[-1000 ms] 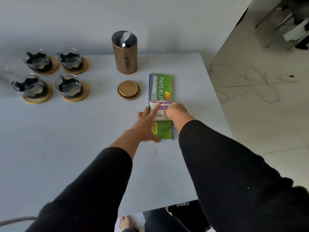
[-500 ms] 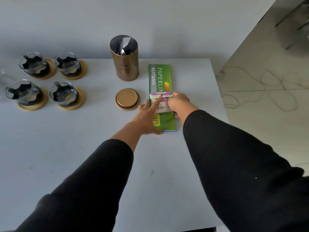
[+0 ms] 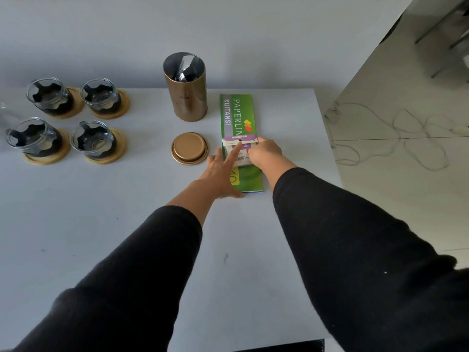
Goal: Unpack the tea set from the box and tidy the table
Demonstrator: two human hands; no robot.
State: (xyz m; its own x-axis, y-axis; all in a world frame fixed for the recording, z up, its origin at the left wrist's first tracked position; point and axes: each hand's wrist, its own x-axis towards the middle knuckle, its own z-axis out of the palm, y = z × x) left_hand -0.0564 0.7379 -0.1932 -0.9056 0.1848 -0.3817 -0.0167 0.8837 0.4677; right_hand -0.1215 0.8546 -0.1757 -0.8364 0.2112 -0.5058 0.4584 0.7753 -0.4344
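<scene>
A green receipt book [image 3: 237, 115] lies on the white table [image 3: 127, 224], right of centre. A small white and purple packet [image 3: 241, 144] sits on top of it. My left hand [image 3: 223, 174] lies flat with the index finger stretched onto the packet. My right hand [image 3: 265, 152] grips the packet's right edge. Several glass cups [image 3: 94, 141] with black inserts stand on wooden coasters [image 3: 106, 158] at the far left. A gold tin [image 3: 186, 90] stands open behind its round lid [image 3: 189, 148].
The table's right edge runs close beside the book, with tiled floor and a loose white cable [image 3: 406, 138] beyond. A grey wall backs the table. Part of a clear glass item [image 3: 3, 113] shows at the left border.
Both hands have stayed on the packet over the book. The view has shifted a little, so the table objects sit slightly differently in frame.
</scene>
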